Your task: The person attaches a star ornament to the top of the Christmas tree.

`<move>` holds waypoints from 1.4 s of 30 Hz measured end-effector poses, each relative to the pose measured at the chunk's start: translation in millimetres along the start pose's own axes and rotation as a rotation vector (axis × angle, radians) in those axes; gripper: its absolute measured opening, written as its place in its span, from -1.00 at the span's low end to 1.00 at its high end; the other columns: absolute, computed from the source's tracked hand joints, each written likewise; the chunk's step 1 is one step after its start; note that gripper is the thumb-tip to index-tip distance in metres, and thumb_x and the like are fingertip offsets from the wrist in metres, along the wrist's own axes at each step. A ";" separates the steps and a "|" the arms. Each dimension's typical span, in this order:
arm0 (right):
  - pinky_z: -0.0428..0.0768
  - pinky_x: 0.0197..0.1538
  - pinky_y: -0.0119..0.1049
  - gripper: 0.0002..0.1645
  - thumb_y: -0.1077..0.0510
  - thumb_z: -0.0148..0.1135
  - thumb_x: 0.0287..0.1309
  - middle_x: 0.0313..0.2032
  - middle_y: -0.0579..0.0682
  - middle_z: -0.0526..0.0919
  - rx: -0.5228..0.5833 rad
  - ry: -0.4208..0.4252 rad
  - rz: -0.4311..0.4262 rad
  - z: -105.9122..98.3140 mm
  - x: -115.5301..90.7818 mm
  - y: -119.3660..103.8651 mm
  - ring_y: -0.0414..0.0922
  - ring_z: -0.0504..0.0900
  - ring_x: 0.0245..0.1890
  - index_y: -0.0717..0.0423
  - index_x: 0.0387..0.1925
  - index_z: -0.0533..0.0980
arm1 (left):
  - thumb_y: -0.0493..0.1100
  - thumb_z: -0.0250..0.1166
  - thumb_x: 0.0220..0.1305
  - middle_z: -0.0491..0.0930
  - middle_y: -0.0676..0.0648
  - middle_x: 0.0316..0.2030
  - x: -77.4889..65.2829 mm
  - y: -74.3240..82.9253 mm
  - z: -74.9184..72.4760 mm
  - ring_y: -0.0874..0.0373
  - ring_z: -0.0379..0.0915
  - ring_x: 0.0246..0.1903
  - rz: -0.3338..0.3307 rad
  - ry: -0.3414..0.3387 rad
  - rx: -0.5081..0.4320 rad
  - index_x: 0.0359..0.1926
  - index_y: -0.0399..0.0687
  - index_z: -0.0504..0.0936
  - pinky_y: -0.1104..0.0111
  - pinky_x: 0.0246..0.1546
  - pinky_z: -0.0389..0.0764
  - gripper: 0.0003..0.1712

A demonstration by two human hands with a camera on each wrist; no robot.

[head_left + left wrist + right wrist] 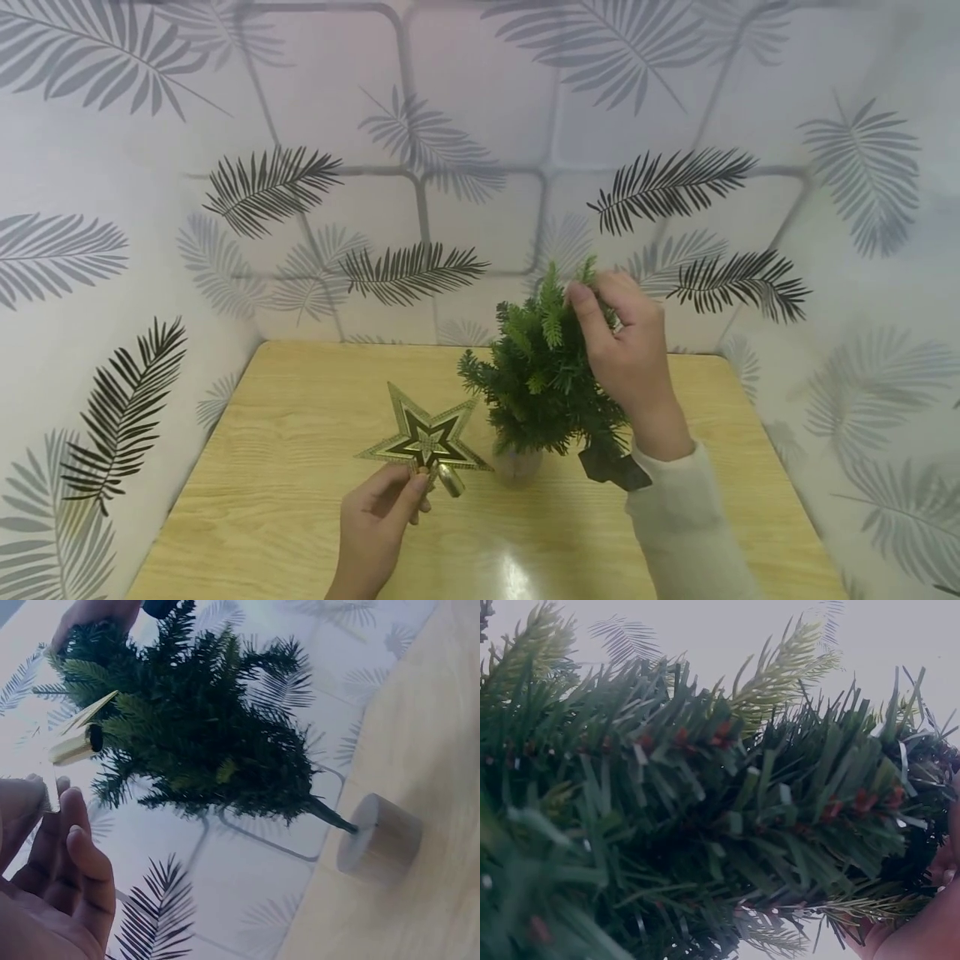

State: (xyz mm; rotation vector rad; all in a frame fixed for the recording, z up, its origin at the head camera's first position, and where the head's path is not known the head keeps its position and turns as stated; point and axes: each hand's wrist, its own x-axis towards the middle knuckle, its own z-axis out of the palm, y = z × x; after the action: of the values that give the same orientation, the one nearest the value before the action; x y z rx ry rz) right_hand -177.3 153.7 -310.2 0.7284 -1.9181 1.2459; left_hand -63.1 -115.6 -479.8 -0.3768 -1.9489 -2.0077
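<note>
My left hand (pixel 375 521) pinches a gold glittery star tree topper (pixel 429 443) by its lower part, between thumb and fingers. A short gold tube (pixel 73 745) juts from the star, its dark open end toward the tree. Just to the right stands a small artificial Christmas tree (pixel 547 383), upright on a round wooden base (pixel 382 840). Up at the treetop, my right hand (pixel 630 346) holds a light green sprig between thumb and fingers. Dense green needles fill most of the right wrist view, with part of the right hand (pixel 922 922) at the lower right edge.
The tree stands on a light wood-grain table (pixel 285 467). A pale wall covering (pixel 480 108) with grey and black leaf prints encloses the table's back and sides. A black strap (pixel 611 468) shows at the right wrist.
</note>
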 end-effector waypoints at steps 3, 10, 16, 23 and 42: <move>0.33 -0.19 -0.23 -0.70 0.34 0.18 0.41 -0.57 -0.01 0.40 -0.004 0.007 -0.001 -0.1 -0.8 0.0 -0.07 0.36 -0.38 0.24 -0.51 0.54 | -0.56 0.21 0.37 0.62 -0.04 -0.44 6.4 4.0 -0.1 0.24 0.54 -0.52 0.037 0.015 -0.015 -0.24 -0.35 0.66 0.49 -0.46 0.63 -0.86; 0.29 -0.20 -0.23 -0.65 0.31 0.17 0.43 -0.60 -0.05 0.30 -0.007 0.006 -0.030 -0.6 -1.2 3.5 -0.08 0.31 -0.40 0.21 -0.55 0.49 | -0.58 0.19 0.37 0.57 -0.05 -0.51 20.3 12.8 4.9 0.23 0.51 -0.53 0.092 0.016 -0.043 -0.25 -0.38 0.63 0.48 -0.49 0.62 -0.86; 0.26 -0.20 -0.24 -0.62 0.27 0.17 0.45 -0.60 -0.06 0.28 -0.004 0.006 -0.040 0.7 -0.7 6.0 -0.09 0.29 -0.41 0.18 -0.57 0.46 | -0.57 0.20 0.37 0.58 -0.07 -0.51 35.2 25.4 13.2 0.22 0.52 -0.54 0.137 0.014 -0.088 -0.25 -0.42 0.60 0.48 -0.52 0.61 -0.90; 0.30 -0.20 -0.25 -0.65 0.30 0.18 0.44 -0.60 -0.05 0.35 -0.016 0.019 -0.032 0.8 -0.9 5.0 -0.08 0.32 -0.41 0.19 -0.56 0.50 | -0.53 0.21 0.40 0.57 -0.04 -0.48 56.0 36.7 22.3 0.27 0.53 -0.54 0.187 -0.006 -0.105 -0.26 -0.47 0.57 0.45 -0.55 0.61 -0.95; 0.25 -0.24 -0.24 -0.58 0.27 0.19 0.42 -0.58 -0.06 0.29 -0.001 0.007 -0.029 0.9 -1.1 6.3 -0.09 0.27 -0.42 0.12 -0.62 0.40 | -0.51 0.25 0.38 0.61 0.00 -0.44 111.7 77.9 49.4 0.26 0.50 -0.63 0.258 0.030 -0.199 -0.28 -0.52 0.52 0.50 -0.62 0.54 -0.92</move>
State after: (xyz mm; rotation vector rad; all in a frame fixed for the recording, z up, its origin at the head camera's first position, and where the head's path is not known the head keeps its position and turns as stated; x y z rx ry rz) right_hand -181.7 155.3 -314.6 0.7478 -1.8963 1.2276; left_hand -135.5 -72.7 -361.9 -0.6091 -1.5946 -2.0263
